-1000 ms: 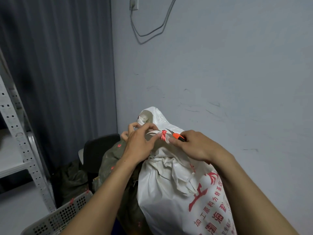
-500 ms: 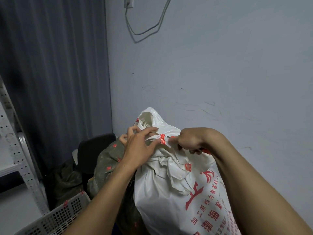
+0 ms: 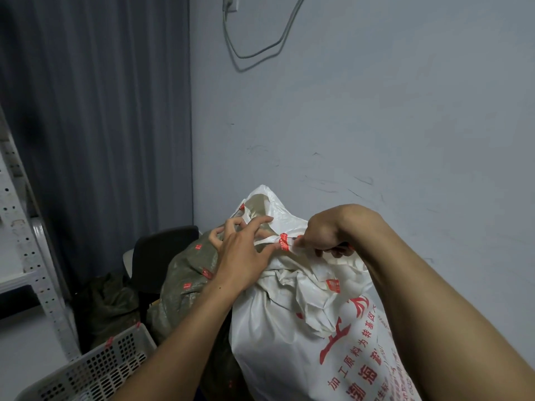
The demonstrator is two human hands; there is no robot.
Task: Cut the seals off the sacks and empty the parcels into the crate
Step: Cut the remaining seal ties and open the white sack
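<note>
I am working at the tied neck of the white sack point(image 3: 304, 328), which stands upright against the grey wall point(image 3: 390, 117) and fills the lower right of the head view. My left hand point(image 3: 243, 256) holds the bunched neck from the left. Its fingers point(image 3: 260, 219) are curled and spread over the gathered plastic, and the thumb presses the white tie just beside the red seal point(image 3: 283, 241). My right hand point(image 3: 324, 233) comes in from the right with the wrist bent down and its fingers closed into a fist around a small cutter point(image 3: 346, 245). Only an orange sliver shows under the palm, and a dark tip shows right at the seal. I cannot tell whether the blade is touching the tie. The seal sits between my two hands on the tie at the neck. A second red tag point(image 3: 333, 285) lies lower in the folds.

A green sack point(image 3: 185, 273) with small red tags leans behind and to the left of the white one, resting against a black chair point(image 3: 162, 250). The white perforated crate point(image 3: 95, 369) is at the lower left, near the foot of the sacks, with a red tag on its rim. A metal shelf rack point(image 3: 26, 241) stands at the left edge in front of a dark curtain point(image 3: 95, 111). A cable point(image 3: 254, 53) loops down the wall above.
</note>
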